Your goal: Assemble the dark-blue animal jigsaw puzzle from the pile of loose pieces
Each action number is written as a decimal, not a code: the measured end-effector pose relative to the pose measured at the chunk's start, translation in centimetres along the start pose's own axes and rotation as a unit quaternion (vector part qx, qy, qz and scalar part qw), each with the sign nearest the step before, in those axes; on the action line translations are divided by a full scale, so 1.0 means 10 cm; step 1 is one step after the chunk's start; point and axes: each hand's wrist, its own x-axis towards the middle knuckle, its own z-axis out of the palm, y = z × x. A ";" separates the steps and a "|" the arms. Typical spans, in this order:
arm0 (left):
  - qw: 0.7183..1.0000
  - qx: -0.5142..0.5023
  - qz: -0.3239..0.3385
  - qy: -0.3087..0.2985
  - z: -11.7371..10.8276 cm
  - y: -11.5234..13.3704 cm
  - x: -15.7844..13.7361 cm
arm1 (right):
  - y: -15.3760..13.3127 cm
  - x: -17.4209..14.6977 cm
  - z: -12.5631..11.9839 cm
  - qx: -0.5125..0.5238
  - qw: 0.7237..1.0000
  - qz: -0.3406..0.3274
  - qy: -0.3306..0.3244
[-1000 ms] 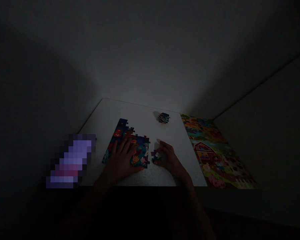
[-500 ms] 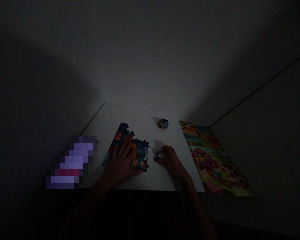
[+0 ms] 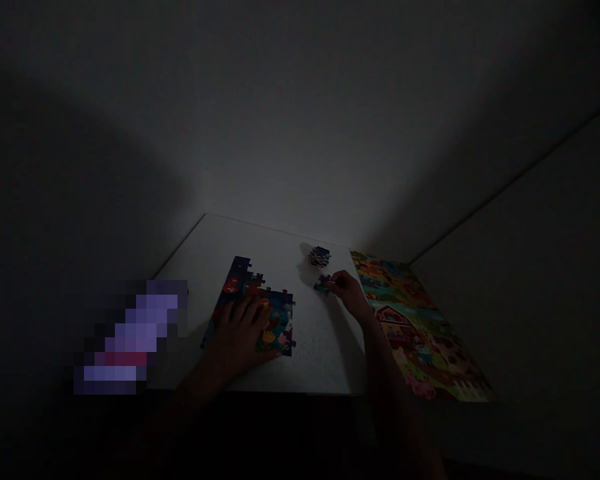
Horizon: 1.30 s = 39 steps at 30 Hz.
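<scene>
My left hand (image 3: pixel 243 330) lies flat with fingers spread over a partly assembled jigsaw puzzle (image 3: pixel 279 320), covering its lower left part. The puzzle is dark blue and teal with colourful figures; knobs stick out along its stepped upper edge and its right side. To the right, my right hand (image 3: pixel 347 291) pinches a puzzle piece (image 3: pixel 323 283), dark teal and purple, between thumb and fingers. Just beyond that piece stands a stack of puzzle pieces (image 3: pixel 320 257) on the white table (image 3: pixel 275 247).
A colourful farm picture (image 3: pixel 415 327) with a red barn lies along the table's right side. At the left edge is a blurred-out purple item (image 3: pixel 135 333). A wall (image 3: pixel 290 147) rises behind the table, and the room is dim.
My right hand has moved away from me with the puzzle piece, from beside the puzzle to near the stack. My left hand stays on the puzzle. The view has shifted slightly.
</scene>
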 end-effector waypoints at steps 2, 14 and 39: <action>1.000 -0.010 0.014 -0.005 -0.09 0.06 0.06 | -0.01 0.19 -0.05 0.006 0.999 -0.007 0.031; 0.976 -0.123 0.179 -0.026 0.07 0.23 0.83 | 0.07 1.04 -0.06 0.056 0.987 0.002 0.153; 0.992 -0.080 0.085 -0.037 0.03 0.30 0.93 | 0.46 1.08 0.07 -0.034 0.972 -0.028 0.231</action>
